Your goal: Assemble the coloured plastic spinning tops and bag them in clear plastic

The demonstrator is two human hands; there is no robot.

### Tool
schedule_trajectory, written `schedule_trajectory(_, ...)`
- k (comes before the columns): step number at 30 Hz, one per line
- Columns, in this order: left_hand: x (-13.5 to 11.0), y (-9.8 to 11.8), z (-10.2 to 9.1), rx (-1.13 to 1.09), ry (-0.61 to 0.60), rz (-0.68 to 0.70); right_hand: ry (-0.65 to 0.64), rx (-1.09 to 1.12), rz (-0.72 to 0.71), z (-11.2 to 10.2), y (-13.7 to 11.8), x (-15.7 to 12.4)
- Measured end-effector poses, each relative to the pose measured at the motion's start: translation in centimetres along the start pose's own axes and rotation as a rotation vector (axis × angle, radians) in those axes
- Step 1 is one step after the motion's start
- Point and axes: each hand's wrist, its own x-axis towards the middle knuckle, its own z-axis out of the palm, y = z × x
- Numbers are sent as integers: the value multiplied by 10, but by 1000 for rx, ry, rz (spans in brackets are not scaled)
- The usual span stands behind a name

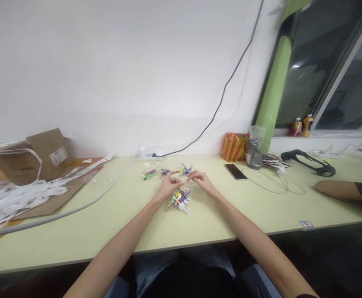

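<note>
A clear plastic bag of small multicoloured plastic pieces lies on the pale table in front of me. My left hand is over its far left edge, index finger stretched out and apart from the thumb. My right hand hovers just beyond the bag's far right side, its fingers loosely bent and pointing left. Behind the hands are three similar bags: a left one, a middle one partly covered by my left hand, and a right one close to my right fingertips. Whether the fingertips touch plastic is hard to see.
At left sit a cardboard box and a heap of white strips. A grey cable crosses the table. To the right are a phone, a striped bag, a black headset-like frame and another person's arm.
</note>
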Motion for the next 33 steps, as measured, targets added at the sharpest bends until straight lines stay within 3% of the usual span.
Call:
schedule_trajectory(12,-4,2,2,19,-46,32,-75,-11,44,4,8,-1)
schedule_trajectory(24,-3,0,-1,45,-78,34,177,-20,107,-1,21,4)
schedule_trajectory(33,-4,1,1,76,-91,19,142,-23,103,8,14,0)
